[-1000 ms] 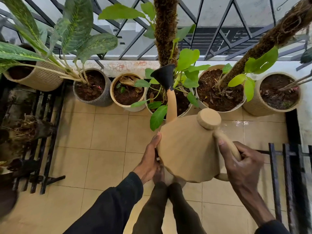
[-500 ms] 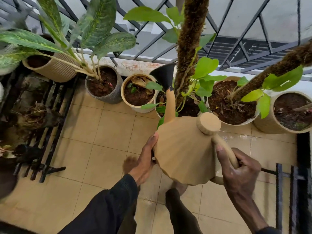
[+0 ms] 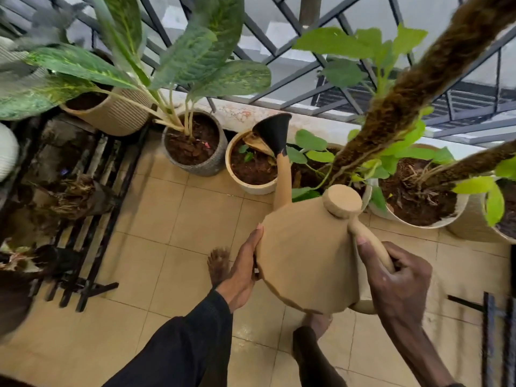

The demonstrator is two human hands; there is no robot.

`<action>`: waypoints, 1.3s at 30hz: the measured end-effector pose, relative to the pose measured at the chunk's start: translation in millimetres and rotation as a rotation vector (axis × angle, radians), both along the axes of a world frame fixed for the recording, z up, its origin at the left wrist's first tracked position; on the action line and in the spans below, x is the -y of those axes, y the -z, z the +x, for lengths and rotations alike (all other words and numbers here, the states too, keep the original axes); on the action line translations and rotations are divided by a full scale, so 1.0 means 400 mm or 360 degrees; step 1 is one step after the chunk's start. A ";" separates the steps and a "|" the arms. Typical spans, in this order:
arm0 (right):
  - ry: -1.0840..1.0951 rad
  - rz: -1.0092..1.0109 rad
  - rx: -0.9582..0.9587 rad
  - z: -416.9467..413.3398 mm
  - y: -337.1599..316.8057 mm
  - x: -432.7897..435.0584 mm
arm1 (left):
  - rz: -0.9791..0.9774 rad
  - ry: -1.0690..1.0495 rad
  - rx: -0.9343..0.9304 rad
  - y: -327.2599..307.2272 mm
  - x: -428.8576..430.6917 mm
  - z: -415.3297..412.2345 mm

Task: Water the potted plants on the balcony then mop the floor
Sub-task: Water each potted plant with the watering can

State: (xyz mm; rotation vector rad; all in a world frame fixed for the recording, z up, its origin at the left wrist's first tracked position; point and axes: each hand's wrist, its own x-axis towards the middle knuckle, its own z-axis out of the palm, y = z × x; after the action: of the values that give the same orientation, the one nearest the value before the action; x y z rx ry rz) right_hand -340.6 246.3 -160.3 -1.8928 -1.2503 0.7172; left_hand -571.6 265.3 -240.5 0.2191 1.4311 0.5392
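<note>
Above the beige tiles (image 3: 178, 213), your right hand (image 3: 396, 277) grips the handle (image 3: 374, 247) of the tan faceted watering can (image 3: 304, 261); your left hand (image 3: 243, 272) presses its side, fingers apparently straight.

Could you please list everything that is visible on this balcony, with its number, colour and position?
watering can: one, tan with a black spout head, centre
cream pot: one, cream, by the spout head
grey pot: one, grey, left of the cream pot, large-leaved plant
left ribbed pot: one, beige, upper left
white pot: one, white, right of the can
right ribbed pot: one, beige, far right
moss poles: two, brown, right
railing: one, dark, behind the pots
metal rack: one, black, left
floor tiles: many, beige, below
bare foot: one, on the tiles
left hand: flat against the can's side
right hand: grips the can's handle
</note>
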 end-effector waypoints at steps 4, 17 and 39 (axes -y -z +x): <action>0.0032 -0.0092 -0.0002 -0.087 -0.008 -0.055 | -0.0117 0.0076 0.0032 0.020 -0.043 -0.075; 0.0073 -0.0416 0.0127 -0.315 -0.037 -0.196 | -0.0417 0.0038 0.0133 0.084 -0.116 -0.272; 0.0012 -0.0564 0.0197 -0.381 -0.043 -0.257 | -0.0612 -0.0233 0.0281 0.135 -0.106 -0.282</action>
State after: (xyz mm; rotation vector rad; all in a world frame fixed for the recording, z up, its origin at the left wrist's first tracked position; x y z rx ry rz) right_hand -493.1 349.0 -143.2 -2.2565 -1.2537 0.8749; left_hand -684.6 307.8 -294.5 -0.2363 1.3544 0.3816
